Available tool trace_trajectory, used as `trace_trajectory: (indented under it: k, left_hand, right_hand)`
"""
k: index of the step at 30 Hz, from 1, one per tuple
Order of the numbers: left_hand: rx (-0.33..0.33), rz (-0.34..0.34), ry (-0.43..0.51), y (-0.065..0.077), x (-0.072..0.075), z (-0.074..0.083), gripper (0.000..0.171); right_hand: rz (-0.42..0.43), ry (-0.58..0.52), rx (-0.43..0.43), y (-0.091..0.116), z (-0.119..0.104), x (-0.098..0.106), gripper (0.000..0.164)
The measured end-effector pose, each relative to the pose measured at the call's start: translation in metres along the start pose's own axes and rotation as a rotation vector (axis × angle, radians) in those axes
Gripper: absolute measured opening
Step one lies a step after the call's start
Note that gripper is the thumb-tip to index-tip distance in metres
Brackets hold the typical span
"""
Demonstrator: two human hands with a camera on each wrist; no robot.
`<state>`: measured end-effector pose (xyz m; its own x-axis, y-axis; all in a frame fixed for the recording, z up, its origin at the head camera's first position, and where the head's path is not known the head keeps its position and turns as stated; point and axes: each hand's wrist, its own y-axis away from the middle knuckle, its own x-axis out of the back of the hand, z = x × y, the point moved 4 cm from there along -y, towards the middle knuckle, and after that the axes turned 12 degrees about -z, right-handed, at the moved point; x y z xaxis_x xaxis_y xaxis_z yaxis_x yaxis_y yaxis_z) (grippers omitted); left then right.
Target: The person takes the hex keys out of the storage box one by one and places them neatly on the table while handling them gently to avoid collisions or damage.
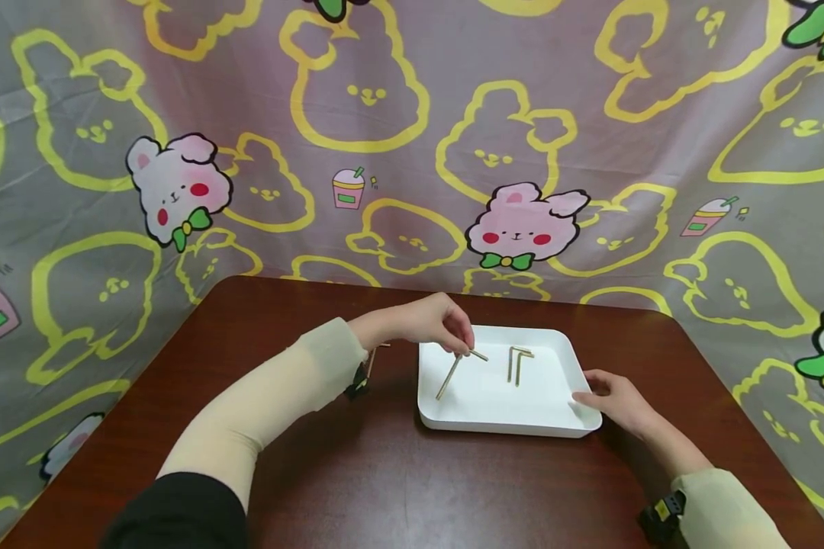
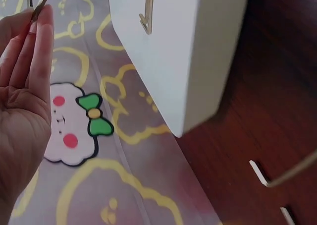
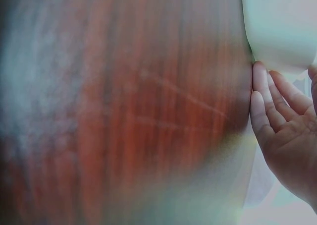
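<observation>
My left hand is over the left part of a white tray, pinching a brass-coloured L-shaped hex key near its bend. The key's long arm slants down toward the tray floor. Two similar hex keys lie side by side in the tray, right of its middle. At the tray's right edge, my right hand holds the rim, thumb over the top and fingers outside the wall. The right wrist view shows those fingers against the tray's side.
More L-shaped keys lie on the dark brown table left of the tray, partly hidden by the left sleeve in the head view. A patterned cloth hangs behind the table.
</observation>
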<state>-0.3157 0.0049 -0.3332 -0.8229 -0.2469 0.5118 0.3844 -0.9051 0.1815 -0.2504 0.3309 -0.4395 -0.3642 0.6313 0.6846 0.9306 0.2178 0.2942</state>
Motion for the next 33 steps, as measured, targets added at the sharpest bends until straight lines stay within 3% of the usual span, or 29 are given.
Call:
trace_trajectory:
  k: [9, 17, 27, 33]
  left_hand:
    - [-0.028, 0.171, 0.086, 0.055, 0.003, -0.032, 0.008]
    - [0.007, 0.313, 0.125, 0.113, 0.001, -0.063, 0.01]
    - [0.08, 0.409, 0.061, 0.179, -0.009, -0.086, 0.011]
    - [0.138, 0.425, 0.145, 0.21, -0.014, -0.1, 0.015]
  right_hand:
    - [0.006, 0.003, 0.008, 0.002, -0.001, 0.0, 0.061]
    - [0.005, 0.005, -0.008, 0.001, -0.002, 0.0, 0.062]
    - [0.005, 0.008, -0.008, 0.0, -0.003, 0.001, 0.063]
    - [0.006, 0.02, -0.005, 0.0, -0.003, 0.001, 0.063]
